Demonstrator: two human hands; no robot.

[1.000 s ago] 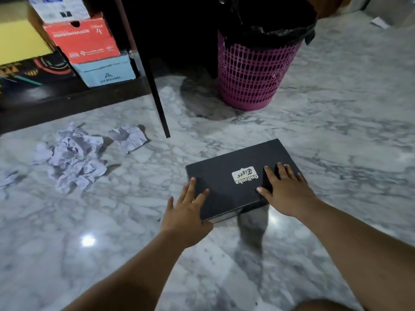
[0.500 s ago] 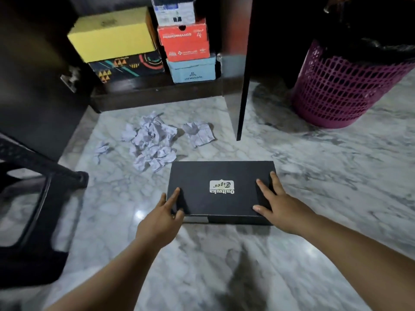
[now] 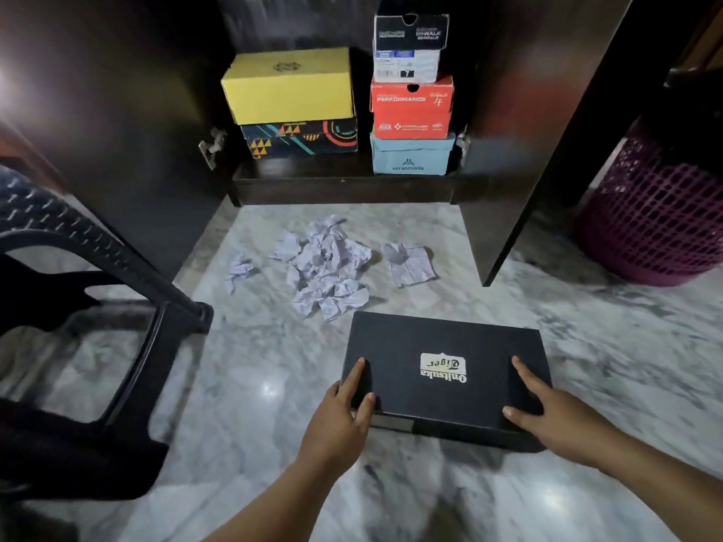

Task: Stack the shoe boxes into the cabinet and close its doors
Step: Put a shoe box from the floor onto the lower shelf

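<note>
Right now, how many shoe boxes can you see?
6. Five sit in the cabinet: yellow box on patterned box; white box, red box, blue box stacked. The black box lies on the floor. Others may be hidden.

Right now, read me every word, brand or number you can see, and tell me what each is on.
"Onitsuka Tiger": lid label of the black box, upside down to the camera.
"veranevada": blue box.
"PERFORMANCE" and "4": red box.
"WALK" and "7": top black-and-white box.
Smaller print on the red and top boxes: too blurred.
Yellow box emblem: unreadable.
</note>
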